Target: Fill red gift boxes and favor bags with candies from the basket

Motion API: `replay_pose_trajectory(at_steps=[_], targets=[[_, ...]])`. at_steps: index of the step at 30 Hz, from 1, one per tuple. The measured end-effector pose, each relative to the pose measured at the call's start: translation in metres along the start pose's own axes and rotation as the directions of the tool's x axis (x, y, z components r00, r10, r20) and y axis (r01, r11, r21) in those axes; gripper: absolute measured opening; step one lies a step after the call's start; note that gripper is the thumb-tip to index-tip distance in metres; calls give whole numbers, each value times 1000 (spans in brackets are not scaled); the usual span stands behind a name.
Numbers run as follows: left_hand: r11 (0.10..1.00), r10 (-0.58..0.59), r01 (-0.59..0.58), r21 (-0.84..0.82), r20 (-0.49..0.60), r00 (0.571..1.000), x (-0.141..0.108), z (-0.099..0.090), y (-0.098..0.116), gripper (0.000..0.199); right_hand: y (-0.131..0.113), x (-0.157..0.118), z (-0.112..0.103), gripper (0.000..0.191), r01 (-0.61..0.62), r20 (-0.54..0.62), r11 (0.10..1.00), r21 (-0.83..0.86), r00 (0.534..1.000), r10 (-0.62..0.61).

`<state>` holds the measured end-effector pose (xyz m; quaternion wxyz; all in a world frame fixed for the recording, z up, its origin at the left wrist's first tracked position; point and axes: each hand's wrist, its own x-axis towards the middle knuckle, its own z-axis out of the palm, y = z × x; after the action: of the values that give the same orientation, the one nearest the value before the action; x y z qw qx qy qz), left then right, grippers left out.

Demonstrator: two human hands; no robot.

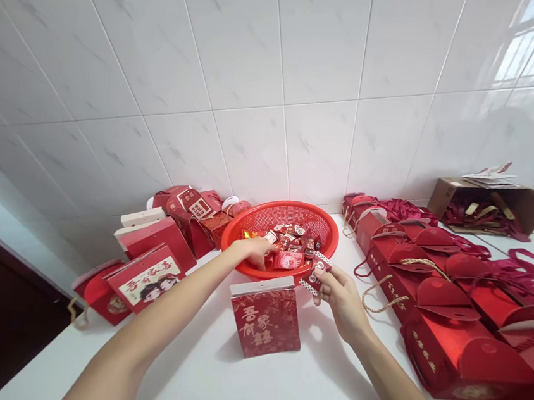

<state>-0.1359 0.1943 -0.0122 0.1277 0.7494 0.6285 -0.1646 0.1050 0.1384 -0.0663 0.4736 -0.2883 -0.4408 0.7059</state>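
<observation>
A red plastic basket on the white table holds wrapped candies. My left hand reaches over its near left rim, with fingers down among the candies; the fingertips are partly hidden. Just right of the basket's front rim, my right hand is closed on a red candy packet with dotted white edges. Between my forearms a dark red gift box with gold characters stands upright in front of the basket.
Rows of red gift boxes with rope handles and ribbons fill the right side. More red boxes and bags stand at left. An open cardboard box of ribbons lies at back right. A tiled wall rises behind.
</observation>
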Motion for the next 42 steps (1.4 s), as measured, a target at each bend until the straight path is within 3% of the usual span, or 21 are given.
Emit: replay_pose_trajectory(at_steps=[2,5,9,11,13,17,19,23,27,29,33,35,38,40,42], targets=[[1000,7,-7,20,-9,1000,5,2,1,57,0,0,0,37,7,8,1000,-4,1000,-7],[996,6,-18,-92,-128,992,8,1,-1,32,-1,0,0,37,23,8,1000,-2,1000,-23],[962,-9,-75,-264,-304,953,2,0,-7,34,-1,-1,1,37,29,16,1000,5,999,-29],[859,11,-213,-465,-398,917,-4,-1,-7,39,-1,-2,2,40,25,23,1000,2,999,-25],[699,40,-358,-619,-466,884,-12,-3,-3,42,-1,-3,3,42,24,30,1000,16,999,-24],[526,113,-490,-695,-514,851,-30,-15,23,49,-4,-5,4,39,94,39,993,66,995,-97],[499,140,-531,-685,-541,829,-38,-24,39,49,-6,-6,5,36,149,62,984,93,986,-155],[469,182,-583,-663,-574,798,-47,-38,65,32,-8,-6,4,32,219,66,965,145,971,-230],[375,182,-569,-732,-544,819,-47,-42,75,31,-9,-5,2,32,213,20,962,170,975,-220],[351,240,-546,-761,-491,838,-47,-42,76,33,-9,-4,1,32,200,8,959,200,979,-206],[354,317,-530,-770,-435,843,-39,-40,65,36,-8,-1,-2,28,205,-43,947,245,979,-201],[406,308,-525,-748,-429,849,-30,-38,55,37,-8,0,-3,27,205,-74,947,248,979,-192],[658,311,-483,-577,-376,873,-9,-32,39,31,-10,0,-3,27,208,-117,946,247,976,-184],[819,334,-412,-398,-252,908,5,-23,33,33,-11,-2,-2,28,209,-128,947,245,975,-182],[909,351,-361,-209,-84,933,17,-13,32,37,-12,-3,-2,29,197,-120,951,237,978,-172]])
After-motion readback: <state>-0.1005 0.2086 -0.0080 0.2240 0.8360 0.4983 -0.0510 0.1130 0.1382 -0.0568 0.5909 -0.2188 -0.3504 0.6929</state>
